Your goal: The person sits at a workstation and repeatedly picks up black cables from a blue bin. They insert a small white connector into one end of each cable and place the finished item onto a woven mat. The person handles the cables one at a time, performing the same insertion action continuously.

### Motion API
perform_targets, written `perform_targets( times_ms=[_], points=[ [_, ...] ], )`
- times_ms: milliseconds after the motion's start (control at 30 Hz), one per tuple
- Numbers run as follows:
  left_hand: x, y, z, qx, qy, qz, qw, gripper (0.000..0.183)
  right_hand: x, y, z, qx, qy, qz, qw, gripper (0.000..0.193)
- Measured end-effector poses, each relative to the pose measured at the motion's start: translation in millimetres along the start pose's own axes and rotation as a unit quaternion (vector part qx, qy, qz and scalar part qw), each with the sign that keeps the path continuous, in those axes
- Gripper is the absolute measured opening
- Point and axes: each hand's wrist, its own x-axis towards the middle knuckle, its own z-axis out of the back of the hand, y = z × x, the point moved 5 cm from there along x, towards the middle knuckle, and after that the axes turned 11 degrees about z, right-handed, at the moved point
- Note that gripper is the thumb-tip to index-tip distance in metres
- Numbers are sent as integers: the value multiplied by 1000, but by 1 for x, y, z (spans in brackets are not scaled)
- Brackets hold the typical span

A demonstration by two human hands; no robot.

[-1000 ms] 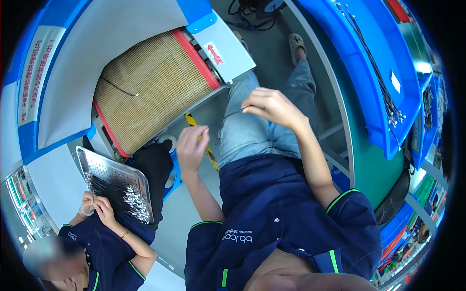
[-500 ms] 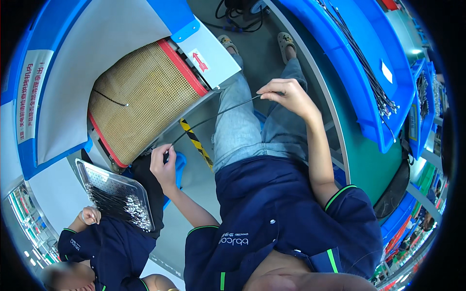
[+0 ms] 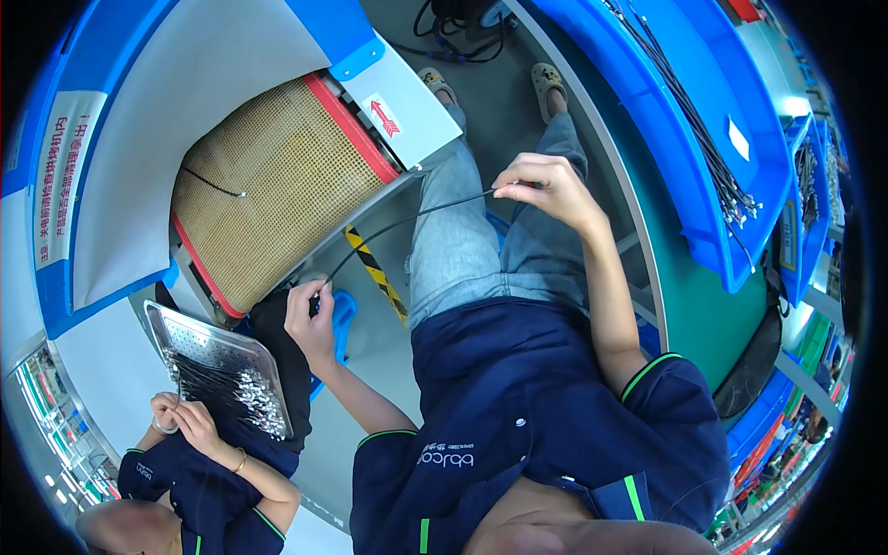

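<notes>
A thin black cable point(image 3: 407, 219) stretches between my hands above my lap, bowed slightly upward. Its one end is pinched in my left hand point(image 3: 311, 319), whose fingers are curled closed. The other end sits between the thumb and fingers of my right hand point(image 3: 548, 190), held higher and to the right. Both end tips are mostly hidden by my fingers. Left of the cable, a similar short black cable point(image 3: 213, 183) lies on the tan mesh belt point(image 3: 277, 203) of a blue and white machine.
To the left, a co-worker's hands point(image 3: 185, 418) are beside a metal tray point(image 3: 199, 328) of black cables with pale connectors. On the right, a blue bin point(image 3: 684, 55) holding long black cables stands on a green-topped table point(image 3: 708, 319). A blue stool point(image 3: 344, 324) stands near my left hand.
My right hand has dipped slightly, and the cable bows a little more. The co-worker's second hand has come into view, and both their hands are now together beside the tray.
</notes>
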Motion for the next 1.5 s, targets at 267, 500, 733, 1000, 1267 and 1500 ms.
perform_targets(
  times_ms=[267, 500, 733, 1000, 1267, 1500],
  points=[
    [-1, 4, 8, 18, -9, 10, 1000, 11, -1, 5, -6, -20, 21, -10, 1000, 16],
    [-2, 5, 16, 31, -28, 0, 999, 11, -3, 10, -10, 19, 63, -14, 998, 17],
    [-3, 9, 24, 38, -40, -4, 998, 11, -4, 28, -14, 42, 87, 35, 995, 14],
    [-3, 9, 25, 26, -27, 5, 999, 10, -2, 40, -12, -125, 70, 170, 975, 16],
    [0, 7, 26, 12, -6, 20, 1000, 9, -2, 44, -12, -230, 14, 293, 928, 21],
    [-7, 5, 33, 17, -9, 21, 1000, 13, 6, 43, -9, -163, -29, 268, 949, 19]
  ],
)
